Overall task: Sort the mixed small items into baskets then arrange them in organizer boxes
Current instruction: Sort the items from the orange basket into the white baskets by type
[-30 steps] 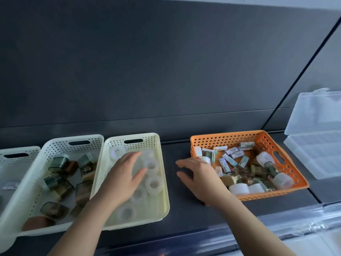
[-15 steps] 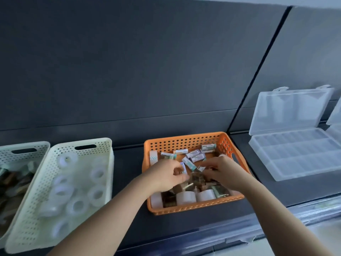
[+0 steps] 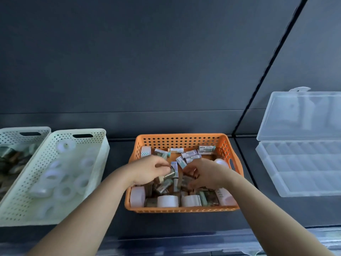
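An orange basket (image 3: 180, 138) in the middle holds a mix of items: white tape rolls (image 3: 168, 201) along its near side, small printed boxes (image 3: 189, 154) at the back, and brownish metallic pieces in between. Both my hands are inside it. My left hand (image 3: 149, 170) pinches a small metallic piece (image 3: 170, 174) at its fingertips. My right hand (image 3: 204, 174) has its fingers curled down into the pile around a small dark piece (image 3: 193, 176), which is mostly hidden.
A pale basket (image 3: 60, 131) with several white tape rolls (image 3: 64, 191) stands to the left. Another pale basket (image 3: 11, 129) with dark pieces is at the far left edge. A clear organizer box (image 3: 299, 174) sits at the right with its lid (image 3: 302, 115) up.
My left hand left the tape-roll basket and my right hand left the dark surface; both moved into the orange basket and curled round items. The view swung right, bringing the organizer box in.
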A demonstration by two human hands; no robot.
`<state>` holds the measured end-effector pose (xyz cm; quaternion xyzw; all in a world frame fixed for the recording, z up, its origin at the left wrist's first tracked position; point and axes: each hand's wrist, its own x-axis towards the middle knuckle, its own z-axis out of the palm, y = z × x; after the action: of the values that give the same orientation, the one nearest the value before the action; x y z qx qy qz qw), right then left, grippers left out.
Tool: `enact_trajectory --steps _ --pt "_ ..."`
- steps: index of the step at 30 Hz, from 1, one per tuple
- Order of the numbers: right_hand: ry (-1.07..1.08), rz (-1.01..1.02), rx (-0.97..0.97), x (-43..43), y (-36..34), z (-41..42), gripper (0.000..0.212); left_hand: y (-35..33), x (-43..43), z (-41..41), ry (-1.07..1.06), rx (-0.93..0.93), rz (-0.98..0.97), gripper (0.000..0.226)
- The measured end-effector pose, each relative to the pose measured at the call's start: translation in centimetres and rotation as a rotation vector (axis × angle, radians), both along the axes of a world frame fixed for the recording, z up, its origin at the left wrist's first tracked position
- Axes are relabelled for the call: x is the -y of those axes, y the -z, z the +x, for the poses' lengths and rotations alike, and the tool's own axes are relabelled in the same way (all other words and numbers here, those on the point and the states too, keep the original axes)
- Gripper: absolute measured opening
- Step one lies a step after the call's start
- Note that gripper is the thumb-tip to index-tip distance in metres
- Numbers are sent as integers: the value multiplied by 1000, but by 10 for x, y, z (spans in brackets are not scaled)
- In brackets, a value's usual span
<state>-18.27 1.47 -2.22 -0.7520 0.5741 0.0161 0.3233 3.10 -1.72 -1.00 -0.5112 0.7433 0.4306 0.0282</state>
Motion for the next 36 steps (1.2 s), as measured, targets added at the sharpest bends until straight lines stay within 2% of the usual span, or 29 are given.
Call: enact_trajectory --steps 4,8,12,14,16,20,25,29,32,36 --pt "9 -35 84 3 0 0 38 -4 -3 9 -394 -278 65 32" --pt "133 -121 313 10 -3 3 45 -13 -11 17 -711 -516 4 56" --pt "144 -200 600 16 -15 30 53 -22 -31 42 -855 -924 167 41" --pt "151 -179 742 19 -22 52 49 -24 -42 62 -889 -1045 140 33" --pt "140 -146 812 21 -27 77 45 -24 -53 86 -957 -1088 58 29" --pt "172 -136 865 26 -31 130 37 -23 -68 148 -1101 -990 -109 34" --pt "174 -83 874 35 -27 206 32 -21 -79 236 -1162 -666 -318 22" --pt "168 -86 847 43 -21 274 34 -17 -75 307 -1191 -339 -494 45" --pt "135 -114 781 47 -21 325 32 -3 -62 357 -1160 -184 -515 51" --pt "130 -135 695 54 -14 383 31 13 -40 398 -950 0 -524 48"
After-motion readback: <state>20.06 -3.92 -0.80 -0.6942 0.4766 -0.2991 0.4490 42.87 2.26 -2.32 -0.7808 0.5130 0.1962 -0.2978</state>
